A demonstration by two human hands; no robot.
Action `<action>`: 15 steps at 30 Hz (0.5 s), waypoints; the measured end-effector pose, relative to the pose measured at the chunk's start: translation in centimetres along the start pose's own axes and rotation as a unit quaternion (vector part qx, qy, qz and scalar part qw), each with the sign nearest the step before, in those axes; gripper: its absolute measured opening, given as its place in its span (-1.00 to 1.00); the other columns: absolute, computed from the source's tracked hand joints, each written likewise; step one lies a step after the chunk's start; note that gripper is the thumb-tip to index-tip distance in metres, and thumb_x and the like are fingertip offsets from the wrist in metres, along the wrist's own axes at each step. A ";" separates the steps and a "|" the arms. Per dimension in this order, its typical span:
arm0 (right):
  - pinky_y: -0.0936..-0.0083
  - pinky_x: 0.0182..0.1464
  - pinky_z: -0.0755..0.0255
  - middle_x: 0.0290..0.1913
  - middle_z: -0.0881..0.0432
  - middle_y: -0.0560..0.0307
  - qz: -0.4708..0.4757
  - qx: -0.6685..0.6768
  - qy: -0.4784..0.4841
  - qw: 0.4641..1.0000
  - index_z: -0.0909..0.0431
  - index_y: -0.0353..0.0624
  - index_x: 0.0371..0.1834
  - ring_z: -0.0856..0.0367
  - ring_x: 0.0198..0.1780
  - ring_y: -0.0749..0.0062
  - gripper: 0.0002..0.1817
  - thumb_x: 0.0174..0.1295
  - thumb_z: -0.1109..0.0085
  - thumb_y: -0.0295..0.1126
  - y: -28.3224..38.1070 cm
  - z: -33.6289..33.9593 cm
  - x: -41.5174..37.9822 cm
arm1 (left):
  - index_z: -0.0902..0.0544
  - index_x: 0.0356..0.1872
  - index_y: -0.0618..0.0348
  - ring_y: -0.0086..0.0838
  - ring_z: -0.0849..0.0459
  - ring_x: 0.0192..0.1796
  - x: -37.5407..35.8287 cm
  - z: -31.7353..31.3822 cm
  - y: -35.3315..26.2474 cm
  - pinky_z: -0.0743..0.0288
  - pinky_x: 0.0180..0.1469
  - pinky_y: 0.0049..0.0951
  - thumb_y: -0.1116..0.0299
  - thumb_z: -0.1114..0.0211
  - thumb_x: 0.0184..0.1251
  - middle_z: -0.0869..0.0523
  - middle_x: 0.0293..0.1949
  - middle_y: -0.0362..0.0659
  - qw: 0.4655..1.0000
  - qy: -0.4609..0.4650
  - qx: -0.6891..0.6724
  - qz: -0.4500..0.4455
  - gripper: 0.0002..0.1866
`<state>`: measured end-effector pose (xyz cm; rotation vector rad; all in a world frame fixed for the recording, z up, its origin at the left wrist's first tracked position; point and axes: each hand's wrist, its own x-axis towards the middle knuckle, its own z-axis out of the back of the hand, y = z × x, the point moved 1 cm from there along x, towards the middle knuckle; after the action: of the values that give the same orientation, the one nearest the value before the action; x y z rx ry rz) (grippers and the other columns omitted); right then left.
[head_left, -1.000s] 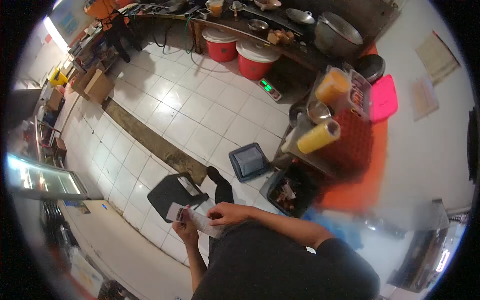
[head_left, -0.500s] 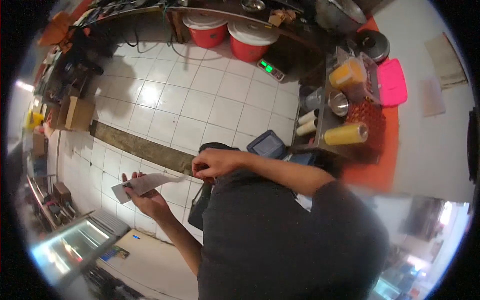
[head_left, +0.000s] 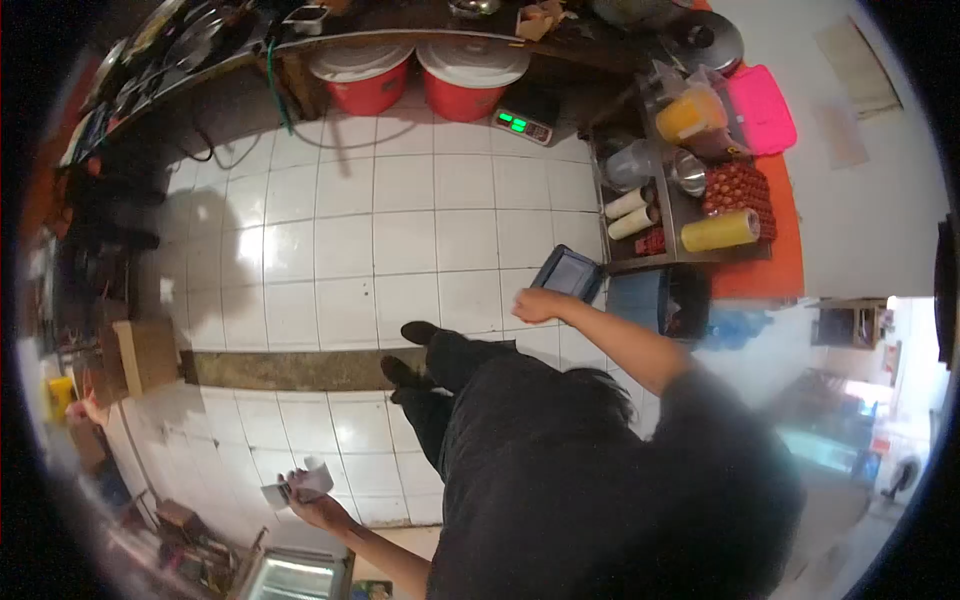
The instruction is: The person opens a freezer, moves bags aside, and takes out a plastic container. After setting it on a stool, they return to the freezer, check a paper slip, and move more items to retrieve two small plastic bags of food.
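Note:
My left hand point(head_left: 318, 508), low on the left, is closed around a flat whitish card-like piece point(head_left: 275, 493) and a curled white paper strip point(head_left: 316, 480). The strip curves up over the fingers. Out to the right, my right hand point(head_left: 541, 306) is closed with its fingers curled in; what it holds, if anything, is hidden. It overlaps the near edge of a dark blue-grey tray-like lid point(head_left: 566, 277) in this view. My dark shoes point(head_left: 405, 372) are between the hands, at a dark floor strip point(head_left: 290, 370).
Two red buckets point(head_left: 462, 98) with white lids stand under the counter, beside a lit digital scale point(head_left: 523, 126). To the right, a metal shelf point(head_left: 640, 255) carries bowls, rolls and a pink lid point(head_left: 760, 110). A cardboard box point(head_left: 148, 357) stands at left; a blue bin point(head_left: 637, 303) sits below the shelf.
My hands have moved apart: the right has let go of the strip and swung right, the left has dropped lower with the paper. The view has turned, and my feet now show.

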<state>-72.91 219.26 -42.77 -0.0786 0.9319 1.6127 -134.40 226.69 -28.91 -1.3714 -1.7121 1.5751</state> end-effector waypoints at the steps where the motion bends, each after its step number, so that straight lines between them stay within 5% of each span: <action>1: 0.06 -0.29 -0.44 -0.53 -0.62 -0.09 0.063 -0.080 0.022 0.995 -0.50 -0.31 -0.63 -0.60 -0.44 0.00 -0.66 0.15 0.02 -0.26 -2.2 -2.6 -0.7 | -0.30 0.29 0.32 -0.17 -0.53 0.11 2.4 3.0 3.2 -0.38 0.23 -0.16 0.23 0.00 0.33 -0.53 0.08 0.07 0.999 0.005 0.047 0.022 -0.44; 3: 0.06 -0.31 -0.43 -0.49 -0.62 -0.08 -0.226 0.099 -0.041 0.968 -0.49 -0.29 -0.64 -0.58 -0.41 -0.01 -0.67 0.17 0.05 -0.29 -0.2 -1.7 -6.1 | -0.39 0.22 0.35 -0.21 -0.57 0.03 5.4 0.9 4.2 -0.44 0.16 -0.18 0.28 -0.01 0.35 -0.56 0.01 0.07 0.987 0.006 0.151 0.046 -0.52; 5: 0.16 -0.30 -0.47 -0.49 -0.63 -0.09 -0.274 0.066 -0.251 0.926 -0.52 -0.27 -0.63 -0.62 -0.45 0.07 -0.66 0.16 0.04 -0.27 -0.3 -4.1 -10.3 | -0.43 0.17 0.38 -0.28 -0.58 0.00 7.9 -1.6 5.9 -0.49 0.10 -0.26 0.34 -0.12 0.31 -0.58 -0.04 0.03 0.966 0.045 0.239 0.085 -0.55; 7: 0.30 -0.32 -0.54 -0.47 -0.65 -0.08 -0.354 0.202 -0.138 0.902 -0.56 -0.29 -0.55 -0.67 -0.50 0.22 -0.68 0.17 -0.02 -0.25 -2.0 -5.9 -14.4 | -0.44 0.17 0.34 -0.31 -0.60 -0.02 9.3 -5.9 6.5 -0.51 0.07 -0.30 0.39 -0.18 0.26 -0.59 -0.04 0.00 0.962 0.090 0.239 0.098 -0.54; 10: 0.39 -0.39 -0.58 -0.46 -0.66 -0.04 -0.393 0.313 -0.134 0.854 -0.58 -0.30 -0.47 -0.69 -0.53 0.33 -0.74 0.17 -0.09 -0.30 -4.5 -6.8 -19.0 | -0.47 0.13 0.35 -0.35 -0.61 -0.05 10.1 -13.4 8.1 -0.52 0.01 -0.38 0.47 -0.22 0.22 -0.61 -0.07 -0.03 0.945 0.200 0.221 0.138 -0.57; 12: 0.40 -0.38 -0.61 -0.44 -0.69 -0.03 -0.459 0.464 -0.168 0.739 -0.61 -0.30 -0.42 -0.72 -0.49 0.33 -0.74 0.15 -0.09 -0.29 -8.2 -6.6 -20.0 | -0.55 -0.01 0.35 -0.40 -0.62 -0.12 8.0 -20.2 8.4 -0.51 -0.02 -0.41 0.50 -0.20 0.22 -0.64 -0.17 -0.08 0.916 0.245 0.243 0.203 -0.70; 15: 0.47 -0.51 -0.56 -0.45 -0.66 0.01 -0.491 0.524 -0.172 0.675 -0.56 -0.30 -0.23 -0.70 -0.50 0.36 -0.81 0.17 -0.12 -0.41 -19.9 -4.8 -19.8 | -0.59 -0.17 0.22 -0.52 -0.61 -0.26 8.3 -22.4 13.8 -0.53 -0.17 -0.48 0.41 -0.22 0.22 -0.63 -0.36 -0.17 0.863 0.332 0.297 0.237 -0.81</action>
<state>-52.29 199.85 -45.87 0.4488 1.0943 -0.0595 -114.15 242.84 -38.38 -1.7613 -0.4418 1.4171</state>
